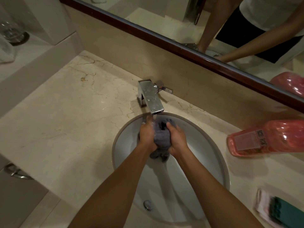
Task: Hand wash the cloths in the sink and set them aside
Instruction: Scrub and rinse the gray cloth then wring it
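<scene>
Grey, sodden terry cloth (162, 139) was bunched between both hands over the white oval sink basin (202, 162), directly beneath the square chrome tap (150, 97), from which a thin stream of water appeared to fall onto the top of the bundle. The left hand (147, 134) had its grip curled round the cloth's left side, and the right hand (176, 137) pinched and wrapped the right side, so each grip was closed on the fabric with a loose tail hanging below the palms. To do this rubbing step well, I judged the hands should work the folds against each other under the stream, turn the bundle so hidden layers meet the water, and keep it low in the basin so splashes stay off the worktop. The cream veined marble worktop (65, 116) surrounded the basin. On its right stood a pink translucent plastic bottle with a label (266, 137), probably detergent, and nearer the front edge lay a green cloth on a pale striped one (279, 211), blurred. A dark wood-framed mirror (181, 46) ran along the back wall above a beige upstand, reflecting the person's arms. A clear glass vessel (11, 32) sat on a ledge at far left.
</scene>
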`<state>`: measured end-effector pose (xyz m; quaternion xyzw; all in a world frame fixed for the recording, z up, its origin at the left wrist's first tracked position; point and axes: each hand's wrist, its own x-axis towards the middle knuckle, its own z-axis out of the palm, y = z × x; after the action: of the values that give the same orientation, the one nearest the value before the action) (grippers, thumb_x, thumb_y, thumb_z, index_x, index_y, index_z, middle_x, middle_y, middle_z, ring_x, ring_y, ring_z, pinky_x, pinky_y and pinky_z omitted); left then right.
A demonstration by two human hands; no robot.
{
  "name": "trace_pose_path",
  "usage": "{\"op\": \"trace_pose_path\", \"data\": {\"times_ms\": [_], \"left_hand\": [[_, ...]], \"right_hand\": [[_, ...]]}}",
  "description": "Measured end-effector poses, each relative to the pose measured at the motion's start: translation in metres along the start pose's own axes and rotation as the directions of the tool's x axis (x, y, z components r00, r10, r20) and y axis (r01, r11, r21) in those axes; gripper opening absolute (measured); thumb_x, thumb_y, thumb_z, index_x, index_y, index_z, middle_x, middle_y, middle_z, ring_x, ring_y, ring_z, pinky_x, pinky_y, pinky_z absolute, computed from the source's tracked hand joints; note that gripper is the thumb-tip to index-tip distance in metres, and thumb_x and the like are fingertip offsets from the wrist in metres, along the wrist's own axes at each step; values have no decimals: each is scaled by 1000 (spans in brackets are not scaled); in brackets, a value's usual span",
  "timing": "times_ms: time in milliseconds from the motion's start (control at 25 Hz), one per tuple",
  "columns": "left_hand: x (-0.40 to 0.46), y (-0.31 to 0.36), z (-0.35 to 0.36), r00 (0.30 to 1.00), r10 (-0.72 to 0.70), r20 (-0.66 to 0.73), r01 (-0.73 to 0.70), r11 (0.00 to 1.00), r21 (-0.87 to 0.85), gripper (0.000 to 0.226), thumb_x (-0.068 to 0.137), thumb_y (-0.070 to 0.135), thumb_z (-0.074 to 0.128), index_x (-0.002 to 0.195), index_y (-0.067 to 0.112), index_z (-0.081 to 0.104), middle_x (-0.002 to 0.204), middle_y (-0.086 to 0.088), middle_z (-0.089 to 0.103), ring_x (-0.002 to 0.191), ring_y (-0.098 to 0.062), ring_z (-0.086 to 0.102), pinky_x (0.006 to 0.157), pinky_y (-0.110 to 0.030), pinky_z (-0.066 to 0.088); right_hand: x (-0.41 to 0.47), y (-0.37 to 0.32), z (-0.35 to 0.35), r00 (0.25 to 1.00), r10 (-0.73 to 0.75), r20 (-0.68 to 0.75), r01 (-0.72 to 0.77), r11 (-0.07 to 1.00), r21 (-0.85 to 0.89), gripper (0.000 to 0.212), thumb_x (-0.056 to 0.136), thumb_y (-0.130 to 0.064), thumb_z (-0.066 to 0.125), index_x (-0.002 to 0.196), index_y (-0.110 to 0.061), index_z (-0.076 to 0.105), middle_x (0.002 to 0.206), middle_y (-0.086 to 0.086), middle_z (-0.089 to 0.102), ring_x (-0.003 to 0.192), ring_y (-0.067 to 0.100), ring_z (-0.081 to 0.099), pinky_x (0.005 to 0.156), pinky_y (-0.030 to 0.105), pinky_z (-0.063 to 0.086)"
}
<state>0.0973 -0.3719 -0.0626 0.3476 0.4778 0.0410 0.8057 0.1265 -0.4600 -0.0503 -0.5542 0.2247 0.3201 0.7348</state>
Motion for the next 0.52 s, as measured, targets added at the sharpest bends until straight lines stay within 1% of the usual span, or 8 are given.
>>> {"op": "trace_pose_path", "data": {"times_ms": [80, 160, 200, 240, 320, 360, 440, 520], "left_hand": [[2, -1, -4, 999, -35, 30, 37, 997, -69, 37, 95, 50, 54, 82, 17, 64, 81, -8, 64, 78, -21, 66, 79, -36, 50], [2, 1, -7, 998, -48, 51, 52, 996, -76, 44, 97, 50, 51, 70, 18, 63, 74, -7, 58, 67, -17, 64, 74, -33, 49], [1, 0, -9, 998, -56, 42, 59, 996, -72, 46, 98, 52, 51, 72, 17, 66, 73, -8, 61, 67, -18, 66, 76, -32, 51], [2, -1, -12, 998, -63, 22, 64, 996, -62, 47, 98, 54, 51, 81, 14, 68, 78, -10, 67, 75, -22, 70, 83, -34, 52], [-3, -2, -15, 996, -91, -4, 91, 993, -70, 55, 95, 60, 52, 102, 10, 74, 97, -16, 76, 94, -33, 73, 91, -43, 56], [-7, -2, -16, 994, -105, 21, 106, 989, -105, 59, 93, 64, 53, 101, 11, 78, 101, -17, 76, 95, -34, 74, 86, -45, 59], [-14, 2, -17, 978, -153, 143, 179, 966, -188, 72, 89, 73, 49, 93, 10, 82, 103, -17, 76, 91, -31, 76, 70, -38, 62], [-19, 5, -18, 949, -161, 270, 226, 947, -229, 79, 90, 76, 40, 101, 10, 81, 111, -16, 75, 95, -28, 75, 70, -35, 60]], "right_hand": [[1, 2, 2, 998, 6, -70, -12, 996, -85, 20, 99, -26, 59, 95, -12, 73, 87, 13, 77, 70, 24, 75, 60, 32, 59], [1, 6, 6, 993, 2, -117, -17, 992, -122, 25, 98, -32, 60, 93, -11, 72, 87, 16, 76, 70, 27, 74, 66, 35, 60], [1, 8, 9, 992, 3, -125, -18, 993, -118, 27, 98, -34, 59, 96, -10, 71, 88, 16, 76, 74, 29, 74, 70, 39, 60], [1, 9, 11, 992, 3, -127, -18, 993, -116, 29, 98, -35, 59, 99, -9, 71, 91, 16, 76, 79, 31, 75, 75, 42, 60], [2, 10, 15, 992, 2, -130, -20, 990, -142, 31, 97, -38, 59, 101, -11, 72, 90, 15, 77, 82, 32, 75, 77, 44, 61], [1, 11, 17, 992, -4, -126, -17, 986, -164, 31, 97, -39, 59, 99, -11, 73, 88, 13, 77, 79, 29, 76, 72, 40, 61], [0, 9, 19, 996, -11, -88, -6, 982, -189, 30, 96, -40, 60, 96, -13, 73, 85, 8, 78, 75, 21, 76, 62, 31, 57], [-4, 6, 19, 1000, 5, 9, -4, 990, -143, 23, 97, -37, 61, 104, -17, 71, 90, 4, 79, 82, 17, 76, 62, 28, 58]]}}
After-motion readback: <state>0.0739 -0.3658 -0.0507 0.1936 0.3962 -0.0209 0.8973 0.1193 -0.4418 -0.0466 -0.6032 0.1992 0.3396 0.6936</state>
